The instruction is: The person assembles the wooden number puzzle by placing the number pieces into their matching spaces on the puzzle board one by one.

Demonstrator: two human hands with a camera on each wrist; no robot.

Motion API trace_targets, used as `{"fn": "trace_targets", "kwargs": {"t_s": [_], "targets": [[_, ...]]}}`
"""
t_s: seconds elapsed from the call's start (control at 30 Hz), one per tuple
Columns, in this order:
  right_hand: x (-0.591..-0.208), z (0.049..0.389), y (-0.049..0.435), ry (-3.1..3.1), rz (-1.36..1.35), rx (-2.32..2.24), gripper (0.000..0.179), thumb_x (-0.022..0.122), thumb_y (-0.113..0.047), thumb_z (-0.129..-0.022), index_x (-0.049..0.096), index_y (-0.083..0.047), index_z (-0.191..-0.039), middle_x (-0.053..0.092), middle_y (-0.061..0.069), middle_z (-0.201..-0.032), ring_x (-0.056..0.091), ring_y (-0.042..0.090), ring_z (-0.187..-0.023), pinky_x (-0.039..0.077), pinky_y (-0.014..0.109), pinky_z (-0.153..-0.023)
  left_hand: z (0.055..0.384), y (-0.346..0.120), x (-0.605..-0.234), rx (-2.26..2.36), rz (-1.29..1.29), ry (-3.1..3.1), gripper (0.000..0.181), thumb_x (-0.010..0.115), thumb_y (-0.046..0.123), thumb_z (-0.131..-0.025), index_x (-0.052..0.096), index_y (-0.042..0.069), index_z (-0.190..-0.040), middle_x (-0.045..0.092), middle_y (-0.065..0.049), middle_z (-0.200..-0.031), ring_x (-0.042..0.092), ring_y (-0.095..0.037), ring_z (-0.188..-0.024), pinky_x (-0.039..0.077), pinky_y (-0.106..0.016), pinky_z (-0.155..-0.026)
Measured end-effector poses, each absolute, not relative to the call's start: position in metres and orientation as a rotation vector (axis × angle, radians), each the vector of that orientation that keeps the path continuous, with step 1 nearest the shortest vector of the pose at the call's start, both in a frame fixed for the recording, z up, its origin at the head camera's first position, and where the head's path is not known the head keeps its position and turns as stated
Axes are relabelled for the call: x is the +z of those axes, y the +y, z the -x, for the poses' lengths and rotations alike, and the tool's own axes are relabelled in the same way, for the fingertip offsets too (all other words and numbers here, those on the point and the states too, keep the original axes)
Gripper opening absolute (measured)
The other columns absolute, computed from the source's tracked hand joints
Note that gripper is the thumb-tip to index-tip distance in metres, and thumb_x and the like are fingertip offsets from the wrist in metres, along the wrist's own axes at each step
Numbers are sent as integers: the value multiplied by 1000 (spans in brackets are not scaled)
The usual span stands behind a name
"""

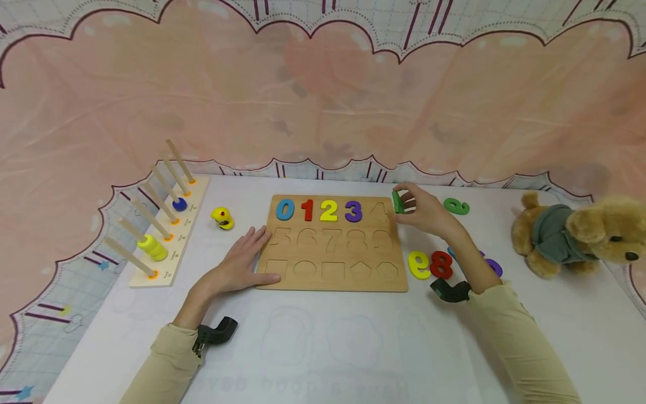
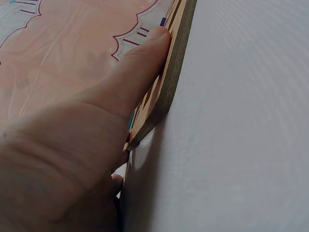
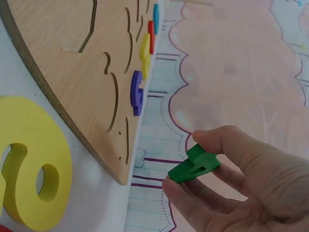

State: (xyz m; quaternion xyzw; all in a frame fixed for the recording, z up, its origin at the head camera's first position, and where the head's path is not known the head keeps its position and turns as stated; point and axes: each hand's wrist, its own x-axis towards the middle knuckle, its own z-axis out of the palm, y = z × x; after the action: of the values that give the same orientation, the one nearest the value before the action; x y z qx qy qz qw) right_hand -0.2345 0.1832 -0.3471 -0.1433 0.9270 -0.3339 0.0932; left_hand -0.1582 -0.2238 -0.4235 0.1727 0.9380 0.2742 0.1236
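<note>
My right hand (image 1: 420, 209) pinches a green number 4 (image 1: 397, 202) between thumb and fingertips, just off the upper right corner of the wooden number board (image 1: 313, 280). The right wrist view shows the small triangular hole in the green 4 (image 3: 195, 166), which is tilted and apart from the board. My left hand (image 1: 242, 261) rests at the board's left side, its thumb (image 2: 149, 50) lying on the front left corner. Seated in the top row are a blue 0 (image 1: 285, 209), red 1 (image 1: 307, 210), yellow 2 (image 1: 329, 211) and purple 3 (image 1: 354, 211). The other outlines are bare recesses.
Right of the board lie a yellow number (image 1: 419, 265), a red 8 (image 1: 441, 264), a green number (image 1: 456, 206) and a purple piece (image 1: 494, 267) partly behind my forearm. A teddy bear (image 1: 560, 235) sits far right. A toy duck (image 1: 222, 217) and a peg stand (image 1: 169, 269) are left.
</note>
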Motion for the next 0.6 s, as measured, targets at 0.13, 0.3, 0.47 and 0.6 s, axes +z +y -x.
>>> {"fn": "trace_targets", "kwargs": {"t_s": [0.13, 0.3, 0.47, 0.6], "targets": [[-349, 234, 182, 2734, 404, -1015, 63, 68, -9, -88, 34, -4, -141, 53, 26, -131, 53, 44, -123, 52, 52, -96, 158, -224, -424, 799, -498, 2734, 104, 72, 51, -80, 17, 6, -155, 7, -17, -164, -3, -39, -152, 0, -59, -121], [-350, 235, 181, 2727, 391, -1032, 65, 67, -11, -89, 30, -5, -143, 51, 26, -133, 51, 44, -127, 50, 54, -99, 158, -224, -425, 803, -496, 2730, 104, 73, 51, -80, 17, 6, -155, 7, -17, -164, -3, -39, -152, 0, -59, -121], [-350, 236, 180, 2756, 389, -1083, 62, 62, -10, -91, 34, -9, -147, 54, 23, -126, 55, 39, -113, 54, 47, -93, 159, -224, -425, 801, -495, 2732, 104, 73, 52, -80, 17, 7, -156, 7, -16, -164, -3, -38, -152, 0, -59, -121], [-352, 236, 179, 2777, 349, -1130, 51, 57, -11, -95, 43, -9, -143, 55, 19, -118, 54, 29, -94, 51, 28, -77, 160, -224, -425, 797, -500, 2735, 104, 73, 51, -80, 17, 7, -156, 7, -16, -164, -3, -38, -152, 0, -59, -122]]}}
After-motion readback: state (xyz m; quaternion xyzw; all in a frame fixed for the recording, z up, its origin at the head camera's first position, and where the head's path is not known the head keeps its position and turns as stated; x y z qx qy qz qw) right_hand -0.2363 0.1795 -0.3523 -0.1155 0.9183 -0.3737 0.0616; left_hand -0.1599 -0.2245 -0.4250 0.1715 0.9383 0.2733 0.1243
